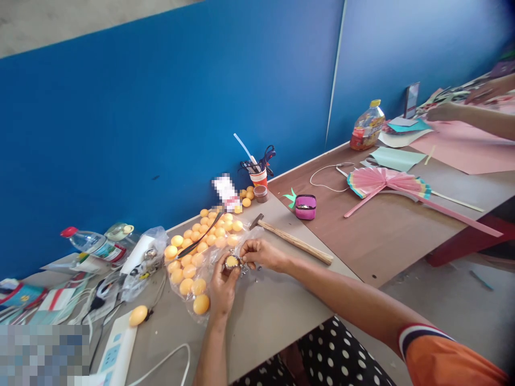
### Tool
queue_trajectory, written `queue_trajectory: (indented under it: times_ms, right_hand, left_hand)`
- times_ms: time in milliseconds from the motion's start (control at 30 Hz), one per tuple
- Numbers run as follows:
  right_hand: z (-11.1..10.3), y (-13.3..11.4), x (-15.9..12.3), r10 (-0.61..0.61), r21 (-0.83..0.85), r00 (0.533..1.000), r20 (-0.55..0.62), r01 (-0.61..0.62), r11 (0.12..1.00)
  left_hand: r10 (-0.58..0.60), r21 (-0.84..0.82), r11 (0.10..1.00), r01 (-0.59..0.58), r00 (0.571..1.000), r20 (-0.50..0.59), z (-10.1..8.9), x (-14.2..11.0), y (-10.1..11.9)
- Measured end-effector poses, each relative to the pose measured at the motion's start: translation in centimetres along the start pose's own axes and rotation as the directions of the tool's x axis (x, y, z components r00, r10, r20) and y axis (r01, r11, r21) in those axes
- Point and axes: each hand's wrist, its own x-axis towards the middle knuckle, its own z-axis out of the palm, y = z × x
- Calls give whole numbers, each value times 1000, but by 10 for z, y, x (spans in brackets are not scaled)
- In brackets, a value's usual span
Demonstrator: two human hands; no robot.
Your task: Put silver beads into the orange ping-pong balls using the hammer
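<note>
My left hand (222, 283) is curled around a small round object (232, 262), pale yellow-orange on top with a dark, shiny rim. Close by on the right, my right hand (263, 254) has its thumb and fingers pinched together at the object's edge; whatever is between them is too small to tell. Small shiny bits (257, 268) lie on the table under the right hand. Beyond my hands, a clear plastic bag full of orange balls (201, 304) is spread out, with a black strap (201, 236) across it. A hammer with a wooden handle (300, 239) lies past my right hand.
At left are a power strip (116, 343), a loose orange ball (138, 316), cables and a red-capped bottle (94, 244). A paper cup of tools (258, 174) stands by the blue partition. Rightward are a purple case (306, 207), a pink paper fan (382, 182) and another person's arms.
</note>
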Motion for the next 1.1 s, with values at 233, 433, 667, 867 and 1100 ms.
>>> queue_trajectory:
  times_ms: [233,433,667,867,1100]
  right_hand:
    - [1,3,1,0,-115,999,-38,-5,993]
    - [5,3,1,-19,-166,999,-26,15,986]
    - [5,7,2,14,-146,1000,-28,-18,989]
    - [5,10,2,70,-119,996,-49,-76,990]
    - [7,12,1,74,-109,994,-83,-83,991]
  left_hand:
    - [-19,-94,995,20,1000,12,4,-1,-1]
    - [-17,-111,994,17,1000,0,6,-1,2]
    - [13,-44,999,-14,1000,-16,6,-2,3]
    - [20,-20,1000,-20,1000,-21,7,-4,5]
    - [38,-28,999,-39,999,-11,8,-4,-3]
